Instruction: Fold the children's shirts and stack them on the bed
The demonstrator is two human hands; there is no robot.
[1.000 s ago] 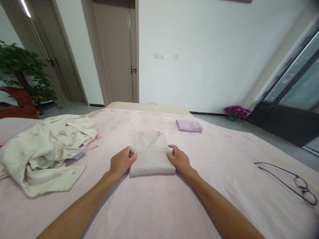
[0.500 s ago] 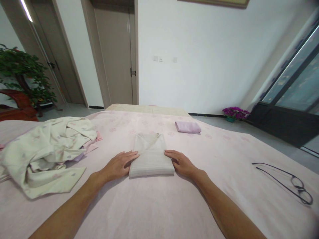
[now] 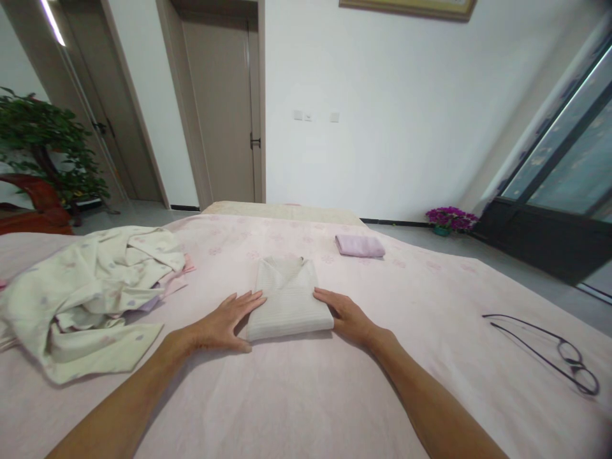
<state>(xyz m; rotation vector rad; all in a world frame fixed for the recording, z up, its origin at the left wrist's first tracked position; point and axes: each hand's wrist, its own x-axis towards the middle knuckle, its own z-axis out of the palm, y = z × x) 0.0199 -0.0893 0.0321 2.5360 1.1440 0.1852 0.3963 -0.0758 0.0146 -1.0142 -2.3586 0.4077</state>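
A folded pale beige striped garment (image 3: pixel 288 298) lies on the pink bedsheet (image 3: pixel 306 395) in front of me. My left hand (image 3: pixel 224 324) rests flat on the sheet against the garment's left edge, fingers stretched out. My right hand (image 3: pixel 346 312) lies flat against its right edge, fingers extended and touching the fabric. Neither hand holds anything.
A crumpled cream patterned garment (image 3: pixel 86 287) lies at the left over some pink cloth. A folded lilac cloth (image 3: pixel 359 245) sits farther back. A pair of glasses (image 3: pixel 549 350) lies at the right. A leafy plant (image 3: pixel 43 146), doors and a purple flower pot (image 3: pixel 452 218) stand beyond the bed.
Both hands have gone from curled fingers gripping the folded garment's sides to lying flat and open beside it. The left hand has drawn back a little.
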